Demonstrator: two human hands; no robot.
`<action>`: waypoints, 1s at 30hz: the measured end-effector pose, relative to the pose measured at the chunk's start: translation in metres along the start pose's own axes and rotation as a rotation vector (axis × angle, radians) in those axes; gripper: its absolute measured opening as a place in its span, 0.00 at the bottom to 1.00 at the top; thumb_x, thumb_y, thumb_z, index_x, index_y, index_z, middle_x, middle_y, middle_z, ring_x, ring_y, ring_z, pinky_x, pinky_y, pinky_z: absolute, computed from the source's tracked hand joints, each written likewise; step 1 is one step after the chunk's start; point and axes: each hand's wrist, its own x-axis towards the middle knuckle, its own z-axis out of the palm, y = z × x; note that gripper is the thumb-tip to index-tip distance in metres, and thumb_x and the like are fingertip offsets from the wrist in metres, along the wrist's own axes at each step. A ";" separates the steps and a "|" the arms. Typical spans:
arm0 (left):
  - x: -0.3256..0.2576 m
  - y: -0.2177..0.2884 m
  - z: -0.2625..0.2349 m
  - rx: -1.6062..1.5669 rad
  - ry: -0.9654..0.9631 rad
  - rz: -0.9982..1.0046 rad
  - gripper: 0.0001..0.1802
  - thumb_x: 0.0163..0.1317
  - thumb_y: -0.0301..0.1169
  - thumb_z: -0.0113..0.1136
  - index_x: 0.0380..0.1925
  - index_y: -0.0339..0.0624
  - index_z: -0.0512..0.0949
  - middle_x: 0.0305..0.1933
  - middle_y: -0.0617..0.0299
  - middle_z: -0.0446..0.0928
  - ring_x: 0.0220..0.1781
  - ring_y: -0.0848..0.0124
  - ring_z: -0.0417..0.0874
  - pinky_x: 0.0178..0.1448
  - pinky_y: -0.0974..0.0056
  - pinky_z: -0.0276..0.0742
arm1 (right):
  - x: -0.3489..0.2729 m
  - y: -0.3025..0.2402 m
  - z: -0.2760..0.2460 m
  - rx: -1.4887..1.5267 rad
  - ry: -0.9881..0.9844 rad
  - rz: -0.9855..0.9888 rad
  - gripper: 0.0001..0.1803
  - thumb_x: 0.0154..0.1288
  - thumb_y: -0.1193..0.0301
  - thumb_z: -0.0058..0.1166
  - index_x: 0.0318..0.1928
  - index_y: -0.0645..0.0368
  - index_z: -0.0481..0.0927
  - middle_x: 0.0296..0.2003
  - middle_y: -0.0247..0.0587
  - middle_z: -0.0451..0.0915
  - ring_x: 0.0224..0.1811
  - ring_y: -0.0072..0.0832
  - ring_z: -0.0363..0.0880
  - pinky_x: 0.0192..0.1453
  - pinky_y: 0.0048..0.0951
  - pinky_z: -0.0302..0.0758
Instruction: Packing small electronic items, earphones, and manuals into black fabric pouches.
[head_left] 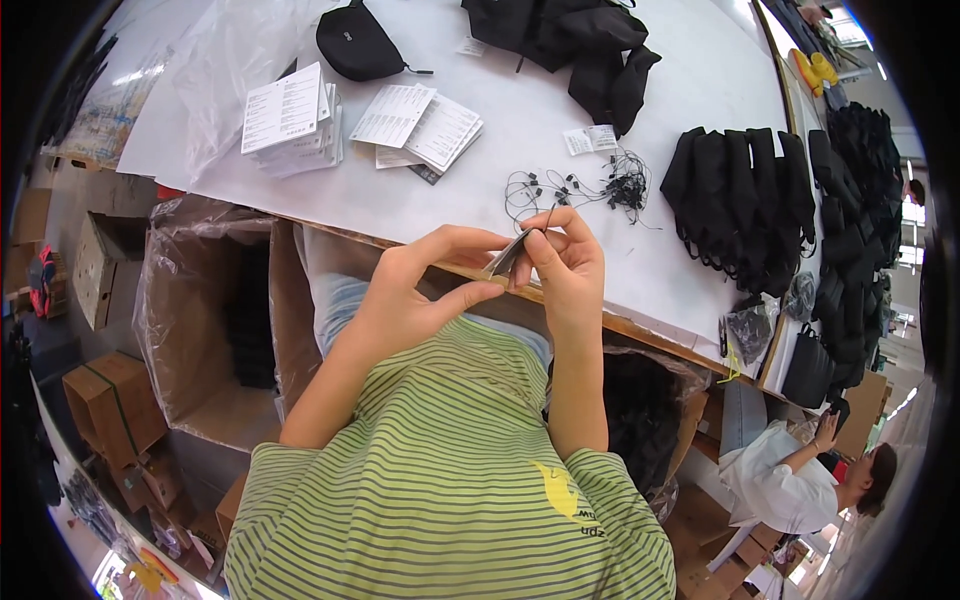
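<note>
Just over the table's near edge, my two hands meet at a dark hang tag (508,256) seen nearly edge-on. My left hand (432,275) pinches its lower left side between thumb and fingers. The fingers of my right hand (566,262) close on the upper right end, where a thin black string shows; the exact grip there is partly hidden. Beyond the right hand lies a tangle of black tag strings (628,185). White printed hang tags lie in a neat stack (290,115) and a fanned pile (425,128) on the table.
A black zip pouch (358,42) and black fabric pieces (570,35) lie at the back of the white table (520,110). Black pouches (740,195) are lined up at right. Plastic-lined boxes (215,330) stand below the edge. A person in white (785,475) works at far right.
</note>
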 end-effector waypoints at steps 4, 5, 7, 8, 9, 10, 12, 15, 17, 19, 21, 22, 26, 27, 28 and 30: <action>-0.003 -0.004 0.003 -0.022 0.048 0.019 0.18 0.53 0.24 0.66 0.45 0.37 0.78 0.42 0.58 0.82 0.41 0.70 0.84 0.50 0.68 0.77 | -0.002 0.001 -0.001 0.026 0.006 -0.016 0.06 0.65 0.76 0.53 0.39 0.66 0.73 0.23 0.40 0.77 0.22 0.23 0.76 0.26 0.23 0.74; -0.003 -0.007 0.003 -0.026 0.064 0.053 0.15 0.55 0.23 0.65 0.44 0.36 0.78 0.41 0.58 0.82 0.41 0.70 0.84 0.49 0.69 0.77 | -0.003 0.001 -0.001 0.037 0.003 -0.017 0.06 0.65 0.77 0.53 0.38 0.66 0.73 0.23 0.41 0.77 0.22 0.23 0.76 0.27 0.23 0.75; -0.003 -0.009 0.000 -0.030 0.079 0.086 0.13 0.56 0.22 0.63 0.42 0.35 0.78 0.40 0.58 0.82 0.41 0.71 0.84 0.48 0.69 0.78 | -0.004 0.000 -0.001 0.049 0.002 -0.019 0.05 0.65 0.77 0.53 0.38 0.66 0.72 0.24 0.41 0.77 0.22 0.23 0.77 0.27 0.23 0.75; -0.001 -0.011 -0.004 -0.098 0.011 0.071 0.11 0.57 0.22 0.62 0.41 0.35 0.78 0.39 0.58 0.83 0.41 0.71 0.84 0.47 0.70 0.78 | -0.006 -0.001 0.000 0.030 0.005 -0.010 0.05 0.64 0.78 0.54 0.38 0.67 0.72 0.25 0.41 0.77 0.22 0.23 0.77 0.27 0.23 0.75; 0.000 -0.011 -0.006 -0.166 -0.057 0.056 0.09 0.58 0.21 0.61 0.39 0.34 0.79 0.38 0.59 0.83 0.40 0.71 0.84 0.47 0.70 0.78 | -0.007 -0.001 0.001 0.011 0.008 -0.001 0.05 0.64 0.79 0.54 0.37 0.67 0.72 0.25 0.41 0.78 0.22 0.23 0.77 0.28 0.23 0.76; 0.001 -0.010 -0.004 -0.166 -0.059 0.055 0.09 0.58 0.21 0.61 0.39 0.34 0.79 0.38 0.59 0.83 0.40 0.71 0.84 0.47 0.70 0.78 | -0.008 0.000 0.001 0.011 0.010 -0.001 0.05 0.64 0.79 0.54 0.37 0.67 0.72 0.25 0.41 0.78 0.22 0.23 0.77 0.28 0.23 0.76; 0.004 -0.006 0.002 -0.378 0.101 -0.117 0.05 0.59 0.21 0.59 0.36 0.34 0.80 0.36 0.59 0.82 0.38 0.72 0.84 0.45 0.71 0.79 | -0.010 0.002 0.002 0.019 -0.031 0.001 0.06 0.62 0.81 0.55 0.37 0.68 0.72 0.27 0.43 0.78 0.23 0.24 0.78 0.28 0.24 0.77; 0.007 -0.003 0.006 -0.192 0.114 -0.020 0.05 0.57 0.19 0.60 0.35 0.35 0.80 0.33 0.60 0.82 0.35 0.73 0.84 0.41 0.72 0.79 | -0.012 0.002 0.007 0.026 -0.036 -0.001 0.06 0.61 0.82 0.56 0.37 0.67 0.72 0.27 0.43 0.79 0.23 0.24 0.78 0.28 0.24 0.77; 0.007 -0.006 0.005 -0.126 0.113 0.039 0.06 0.57 0.18 0.60 0.35 0.35 0.80 0.32 0.61 0.82 0.34 0.73 0.84 0.39 0.72 0.79 | -0.014 0.001 0.008 0.011 -0.046 0.015 0.06 0.61 0.81 0.56 0.36 0.67 0.72 0.27 0.43 0.79 0.24 0.24 0.79 0.28 0.23 0.77; 0.007 -0.010 0.003 -0.060 0.112 0.099 0.07 0.56 0.17 0.60 0.35 0.35 0.80 0.31 0.61 0.81 0.33 0.74 0.84 0.37 0.73 0.79 | -0.014 0.000 0.009 -0.003 -0.057 0.031 0.06 0.61 0.81 0.56 0.36 0.67 0.72 0.27 0.44 0.80 0.24 0.24 0.79 0.28 0.23 0.77; 0.006 -0.014 0.002 0.050 0.119 0.235 0.10 0.54 0.15 0.59 0.36 0.36 0.80 0.29 0.60 0.80 0.30 0.74 0.83 0.34 0.73 0.78 | -0.013 0.001 0.011 0.018 -0.071 0.066 0.06 0.61 0.81 0.56 0.36 0.67 0.72 0.27 0.43 0.80 0.24 0.24 0.79 0.28 0.23 0.76; 0.006 -0.014 0.002 0.050 0.118 0.235 0.10 0.54 0.15 0.59 0.36 0.36 0.80 0.29 0.60 0.80 0.30 0.74 0.83 0.34 0.73 0.78 | -0.013 0.001 0.011 0.019 -0.069 0.065 0.06 0.61 0.81 0.56 0.36 0.67 0.72 0.27 0.43 0.80 0.24 0.24 0.79 0.28 0.23 0.76; 0.006 -0.014 0.003 0.068 0.142 0.266 0.10 0.54 0.13 0.58 0.35 0.36 0.80 0.29 0.60 0.79 0.28 0.74 0.81 0.33 0.72 0.77 | -0.013 0.003 0.012 0.040 -0.074 0.084 0.06 0.62 0.81 0.56 0.36 0.67 0.72 0.26 0.42 0.80 0.23 0.23 0.79 0.28 0.22 0.76; 0.006 -0.014 0.003 0.073 0.143 0.277 0.10 0.54 0.13 0.58 0.35 0.36 0.79 0.29 0.60 0.79 0.28 0.74 0.81 0.33 0.72 0.77 | -0.013 0.004 0.011 0.030 -0.071 0.083 0.06 0.62 0.80 0.56 0.36 0.67 0.72 0.26 0.42 0.80 0.23 0.23 0.79 0.28 0.22 0.76; 0.006 -0.014 0.003 0.073 0.139 0.278 0.10 0.54 0.13 0.58 0.35 0.36 0.79 0.29 0.60 0.79 0.28 0.74 0.81 0.33 0.72 0.77 | -0.013 0.004 0.012 0.031 -0.069 0.081 0.06 0.62 0.80 0.56 0.36 0.67 0.72 0.26 0.42 0.80 0.23 0.23 0.79 0.28 0.22 0.76; 0.005 -0.013 0.004 0.087 0.136 0.281 0.09 0.54 0.13 0.58 0.35 0.35 0.77 0.30 0.60 0.78 0.29 0.74 0.81 0.34 0.73 0.77 | -0.014 0.002 0.013 -0.003 -0.073 0.087 0.05 0.63 0.79 0.55 0.36 0.67 0.72 0.25 0.41 0.79 0.24 0.23 0.79 0.28 0.21 0.76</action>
